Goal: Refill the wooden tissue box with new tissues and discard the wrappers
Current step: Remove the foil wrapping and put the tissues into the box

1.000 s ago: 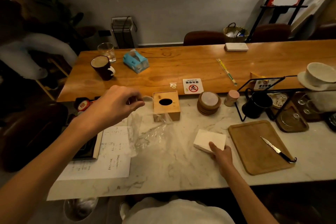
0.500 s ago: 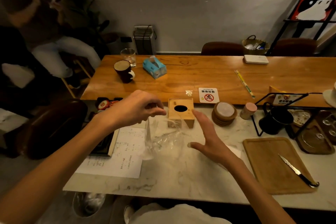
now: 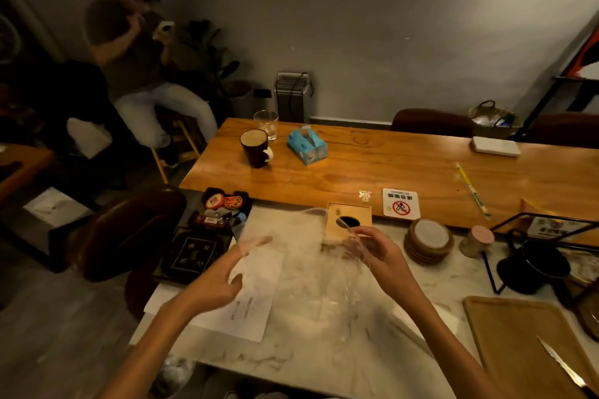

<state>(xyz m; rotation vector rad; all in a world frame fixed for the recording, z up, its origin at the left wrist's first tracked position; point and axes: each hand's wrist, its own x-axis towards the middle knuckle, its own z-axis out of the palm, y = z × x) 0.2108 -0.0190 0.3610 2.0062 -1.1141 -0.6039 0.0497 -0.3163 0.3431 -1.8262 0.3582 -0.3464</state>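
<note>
The wooden tissue box (image 3: pixel 347 216), with a dark oval slot on top, stands at the back edge of the marble counter (image 3: pixel 291 353). A crumpled clear plastic wrapper (image 3: pixel 327 272) hangs in front of it, blurred. My right hand (image 3: pixel 377 251) pinches the wrapper's top just in front of the box. To the left of the wrapper my left hand (image 3: pixel 227 275) is blurred, its fingers spread and holding nothing. A white tissue stack (image 3: pixel 449 321) lies on the counter, mostly hidden under my right forearm.
A printed paper (image 3: pixel 256 311) and a black tray of small items (image 3: pixel 207 236) lie at the left. Stacked coasters (image 3: pixel 429 240), a black mug (image 3: pixel 531 266), a wooden board (image 3: pixel 518 337) and a knife (image 3: pixel 565 371) are at the right. A person sits far left.
The wrapper passed from my left hand's pinch to my right hand, which left the tissue stack and rose to the box. My left hand opened. The view turned left.
</note>
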